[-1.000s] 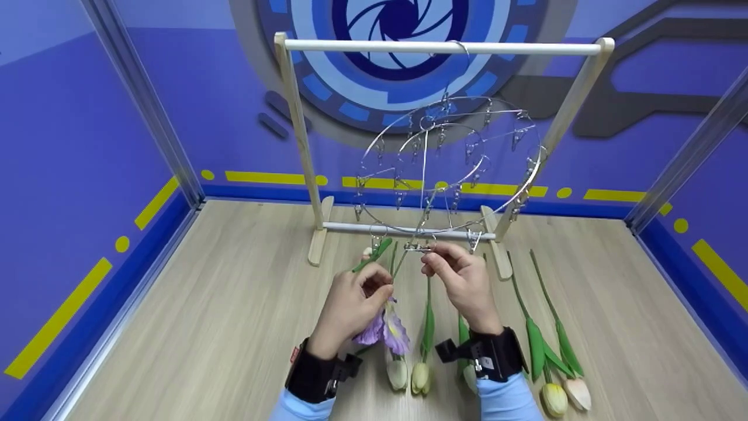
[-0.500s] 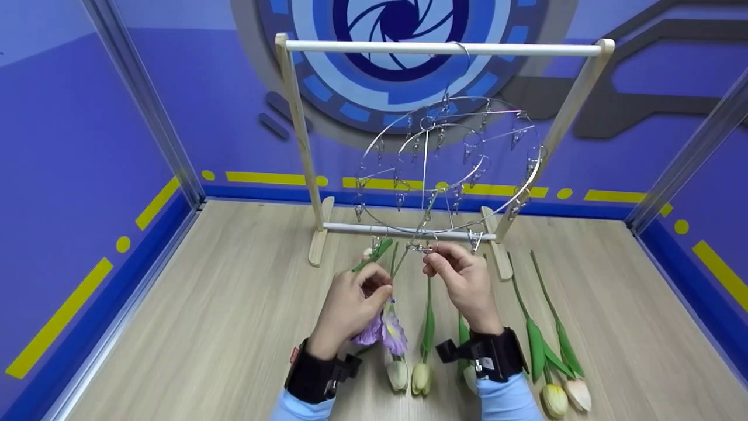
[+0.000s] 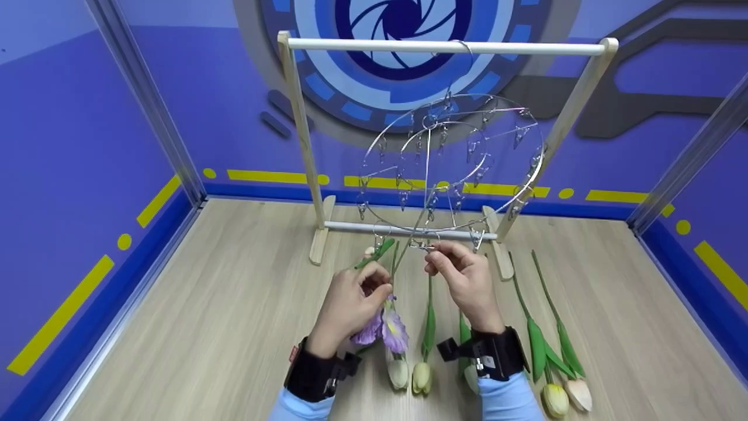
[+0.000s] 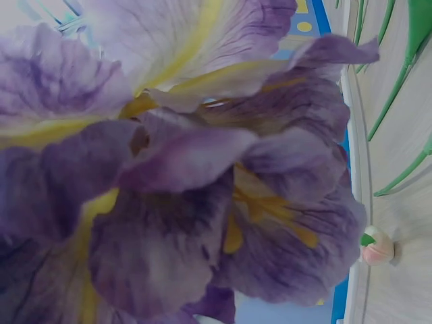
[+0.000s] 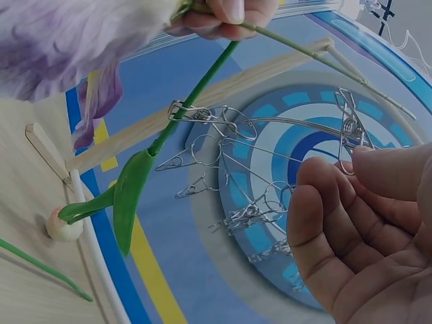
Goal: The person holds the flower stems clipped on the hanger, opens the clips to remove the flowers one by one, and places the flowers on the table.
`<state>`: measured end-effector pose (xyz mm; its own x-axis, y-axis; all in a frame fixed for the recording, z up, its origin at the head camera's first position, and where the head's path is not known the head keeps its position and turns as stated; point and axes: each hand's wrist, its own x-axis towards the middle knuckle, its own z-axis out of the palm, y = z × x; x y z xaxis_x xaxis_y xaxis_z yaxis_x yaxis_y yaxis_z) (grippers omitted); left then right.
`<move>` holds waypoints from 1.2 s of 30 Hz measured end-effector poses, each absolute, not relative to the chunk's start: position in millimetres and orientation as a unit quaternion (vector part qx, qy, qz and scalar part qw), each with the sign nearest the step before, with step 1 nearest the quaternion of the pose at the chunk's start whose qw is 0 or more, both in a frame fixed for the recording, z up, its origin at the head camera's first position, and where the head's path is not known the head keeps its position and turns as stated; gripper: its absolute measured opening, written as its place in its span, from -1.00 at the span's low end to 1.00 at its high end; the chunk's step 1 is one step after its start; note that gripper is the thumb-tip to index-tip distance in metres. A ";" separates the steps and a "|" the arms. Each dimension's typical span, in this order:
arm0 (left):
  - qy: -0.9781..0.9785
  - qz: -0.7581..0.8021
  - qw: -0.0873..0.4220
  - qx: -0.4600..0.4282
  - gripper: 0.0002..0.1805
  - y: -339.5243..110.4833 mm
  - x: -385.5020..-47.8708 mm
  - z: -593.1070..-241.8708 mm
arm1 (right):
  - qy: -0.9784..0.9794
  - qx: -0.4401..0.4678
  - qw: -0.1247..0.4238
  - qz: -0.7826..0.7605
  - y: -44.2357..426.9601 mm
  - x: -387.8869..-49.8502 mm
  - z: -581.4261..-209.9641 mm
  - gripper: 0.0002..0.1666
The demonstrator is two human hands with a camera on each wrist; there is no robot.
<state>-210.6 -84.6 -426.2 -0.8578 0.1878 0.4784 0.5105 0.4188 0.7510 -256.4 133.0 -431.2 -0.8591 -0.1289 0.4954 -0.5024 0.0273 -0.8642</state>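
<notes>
My left hand (image 3: 353, 307) pinches the thin stem of a purple iris (image 3: 395, 334); its ruffled, yellow-streaked petals hang below the fingers and fill most of the left wrist view. The stem (image 5: 324, 61) points up and away toward the rack. Between thumb and fingers, my right hand (image 3: 464, 283) pinches a metal clip (image 5: 347, 125) of the round wire clip hanger (image 3: 529, 181). In the head view the iris stem passes by this clip; whether the clip's jaws are round it I cannot tell. A tulip (image 5: 135, 196) hangs from a neighbouring clip, its pale bud downward.
A wooden stand (image 3: 444, 47) carries the hanger by its hook. Several tulips lie on the table (image 3: 222, 304), among them a pale yellow one (image 3: 422, 377) between the forearms and a yellow one (image 3: 555, 400) at the right. Panelled walls enclose the table.
The pinched clip and right hand have shifted very slightly right, and the iris stem's far end now leans lower and more left. Both hands keep their hold.
</notes>
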 end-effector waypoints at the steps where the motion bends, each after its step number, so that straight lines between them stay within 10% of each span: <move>1: -0.826 -0.497 0.161 -0.211 -0.95 -84.8 -210.7 -426.3 | -0.701 0.225 0.139 0.662 133.2 -256.5 -431.4 -0.80; 36: -0.836 -0.482 0.163 -0.205 -0.97 -99.9 -205.0 -430.6 | -0.598 0.255 -0.001 0.759 138.1 -257.3 -430.9 -0.58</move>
<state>-205.0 -99.9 -430.6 -0.8626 0.1867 0.4702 0.5004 0.4518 0.7386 -257.3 138.1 -430.9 -0.8697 -0.3068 0.3867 -0.3043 -0.2838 -0.9093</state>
